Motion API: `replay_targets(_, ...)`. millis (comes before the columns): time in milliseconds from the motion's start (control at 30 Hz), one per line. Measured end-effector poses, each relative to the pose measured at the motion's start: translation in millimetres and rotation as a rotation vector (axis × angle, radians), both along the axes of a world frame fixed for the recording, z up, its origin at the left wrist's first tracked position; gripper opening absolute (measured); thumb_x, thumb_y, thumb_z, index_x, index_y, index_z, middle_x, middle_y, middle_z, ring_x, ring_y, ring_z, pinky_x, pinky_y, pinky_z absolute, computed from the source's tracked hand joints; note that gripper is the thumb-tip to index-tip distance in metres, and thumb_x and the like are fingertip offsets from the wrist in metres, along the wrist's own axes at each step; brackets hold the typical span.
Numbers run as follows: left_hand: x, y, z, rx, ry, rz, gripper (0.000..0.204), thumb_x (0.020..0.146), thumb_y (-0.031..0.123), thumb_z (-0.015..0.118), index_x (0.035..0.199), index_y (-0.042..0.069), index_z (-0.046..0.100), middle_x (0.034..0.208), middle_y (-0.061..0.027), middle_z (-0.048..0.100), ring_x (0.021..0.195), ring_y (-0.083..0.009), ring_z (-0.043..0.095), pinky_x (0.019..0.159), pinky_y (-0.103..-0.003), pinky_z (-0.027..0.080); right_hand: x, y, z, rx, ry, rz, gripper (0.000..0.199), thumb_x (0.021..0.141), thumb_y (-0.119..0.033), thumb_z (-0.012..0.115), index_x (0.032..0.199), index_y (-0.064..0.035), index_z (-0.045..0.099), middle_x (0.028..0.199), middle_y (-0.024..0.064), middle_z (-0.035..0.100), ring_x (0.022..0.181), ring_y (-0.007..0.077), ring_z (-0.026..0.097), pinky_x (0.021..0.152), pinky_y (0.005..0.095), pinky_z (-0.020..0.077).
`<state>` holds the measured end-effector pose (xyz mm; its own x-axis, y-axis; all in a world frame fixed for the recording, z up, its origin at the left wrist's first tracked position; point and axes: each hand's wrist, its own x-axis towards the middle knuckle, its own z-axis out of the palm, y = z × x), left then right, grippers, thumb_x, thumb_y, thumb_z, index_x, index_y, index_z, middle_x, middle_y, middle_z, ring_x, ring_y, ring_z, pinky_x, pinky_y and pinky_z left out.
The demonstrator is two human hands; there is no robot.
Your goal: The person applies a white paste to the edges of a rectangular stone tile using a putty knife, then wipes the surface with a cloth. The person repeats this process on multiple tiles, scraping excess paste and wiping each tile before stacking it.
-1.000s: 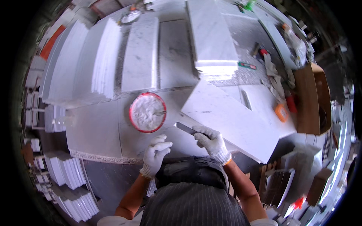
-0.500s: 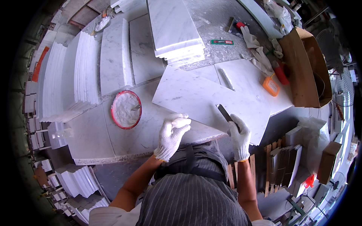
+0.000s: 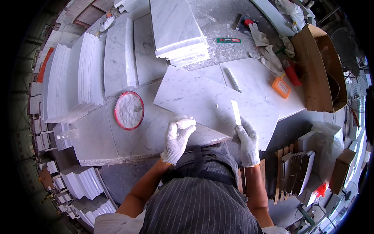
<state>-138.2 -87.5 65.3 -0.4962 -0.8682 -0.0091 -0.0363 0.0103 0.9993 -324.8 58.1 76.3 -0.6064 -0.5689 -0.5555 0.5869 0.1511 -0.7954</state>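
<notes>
My right hand point(image 3: 247, 142), in a white knitted glove, grips a narrow flat scraper blade point(image 3: 236, 112) that points away from me and shines white. It is over the near right part of a grey-veined white marble slab point(image 3: 202, 93) lying askew on the work surface. A small white dab point(image 3: 217, 105) sits on the slab left of the blade. By the slab's near left edge, my gloved left hand point(image 3: 177, 138) is closed, thumb against curled fingers; whether anything is between them is hidden. Left of it stands a red-rimmed tub of white paste point(image 3: 129, 110).
Stacked marble slabs point(image 3: 177, 27) stand at the back and along the left. Toward the right lie a white stick-like piece point(image 3: 233, 80), an orange container point(image 3: 281, 86), a red roll point(image 3: 291, 73), loose gloves point(image 3: 269, 56) and a cardboard box point(image 3: 311, 70). A green packet point(image 3: 228, 40) lies farther back.
The scraper blade has turned from dark to bright white and stands more upright, its tip raised and shifted right. The white dab now shows apart from it. My left hand has hardly moved.
</notes>
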Motion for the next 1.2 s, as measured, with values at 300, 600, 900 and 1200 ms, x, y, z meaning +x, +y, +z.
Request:
replay_targets(300,-46,-48,-20,-0.058,0.068,-0.005,0.03,0.087,-0.003,0.071,0.111,0.002,0.055,0.106,-0.0085,0.065,0.097,-0.0137,0.062,0.085,-0.028,0.054,19,2,0,-0.227,-0.388,0.044,0.023,0.097,-0.015,0.064,0.116,-0.004,0.06,0.098,0.0091,0.065,0.083,0.0161,0.062,0.074,0.0293,0.0538)
replay_targets(600,-50,-61,-34,0.022,0.03,0.048,0.033,0.086,0.0,0.073,0.113,0.003,0.054,0.106,-0.0065,0.063,0.094,-0.0118,0.061,0.085,-0.027,0.053,9,-4,-19,0.019,0.645,0.271,0.041,0.092,-0.005,0.058,0.133,-0.0001,0.057,0.102,0.0147,0.064,0.08,0.021,0.063,0.069,0.0345,0.0518)
replay_targets(900,-50,-64,-29,0.083,0.016,0.056,0.033,0.087,0.005,0.074,0.114,0.004,0.054,0.105,-0.0056,0.064,0.091,-0.0101,0.06,0.081,-0.025,0.052,9,-32,15,0.346,1.107,0.483,0.033,0.092,-0.016,0.064,0.125,-0.0122,0.066,0.081,0.0144,0.063,0.07,0.0319,0.064,0.065,0.041,0.0516)
replay_targets(1200,-48,-65,-27,0.082,-0.024,0.049,0.036,0.087,0.009,0.076,0.115,0.004,0.054,0.106,-0.0047,0.063,0.093,-0.0102,0.06,0.082,-0.025,0.052,8,-47,2,0.372,1.302,0.466,0.029,0.092,-0.018,0.065,0.121,-0.0151,0.068,0.076,0.0127,0.06,0.064,0.03,0.063,0.057,0.0407,0.0507)
